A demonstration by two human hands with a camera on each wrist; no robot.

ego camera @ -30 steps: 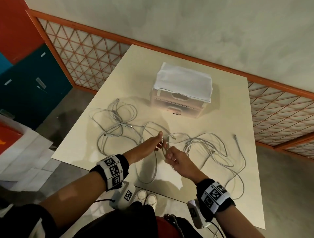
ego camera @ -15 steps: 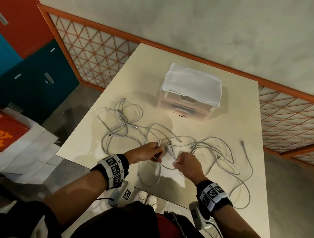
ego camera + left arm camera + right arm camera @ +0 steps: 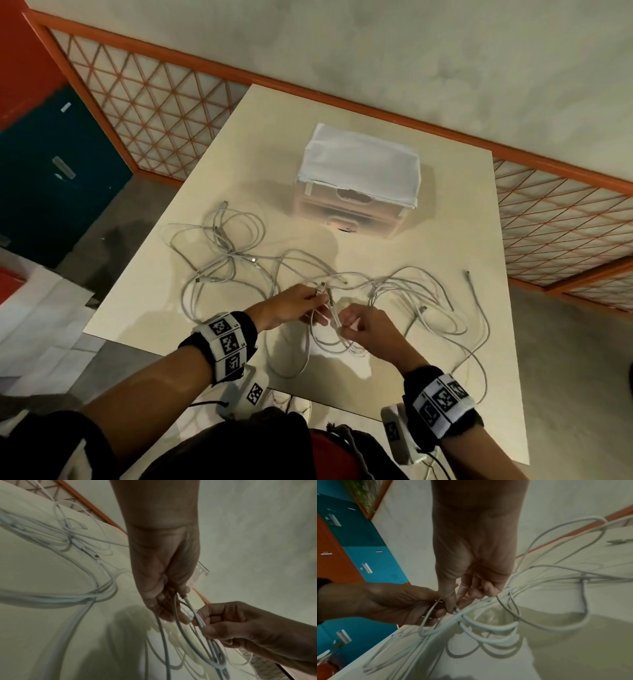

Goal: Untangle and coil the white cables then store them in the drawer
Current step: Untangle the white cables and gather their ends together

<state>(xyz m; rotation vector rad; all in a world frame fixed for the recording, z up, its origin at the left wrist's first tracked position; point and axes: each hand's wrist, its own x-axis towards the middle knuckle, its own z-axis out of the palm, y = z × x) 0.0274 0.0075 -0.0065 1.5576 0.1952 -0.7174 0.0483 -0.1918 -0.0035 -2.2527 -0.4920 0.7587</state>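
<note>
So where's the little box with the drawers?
In the head view, the drawer box sits on the table at its far side, beyond the tangled white cables, a white cloth draped over its top.

Left hand (image 3: 294,306) fingers curled, pinching; right hand (image 3: 368,329) fingers likewise.

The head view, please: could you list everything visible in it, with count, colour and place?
white cables: several, count unclear, tangled across the table's near half
drawer unit: one, translucent pinkish, two closed drawers, table's far middle
cloth: one, white, draped over the drawer unit
table: one, cream, centre
lattice panels: orange, along the wall
lockers: teal and red, far left
paper sheets: white, floor at left
wrist bands: two, black with white markers
left hand: pinches a cable end
right hand: grips cable loops
</note>
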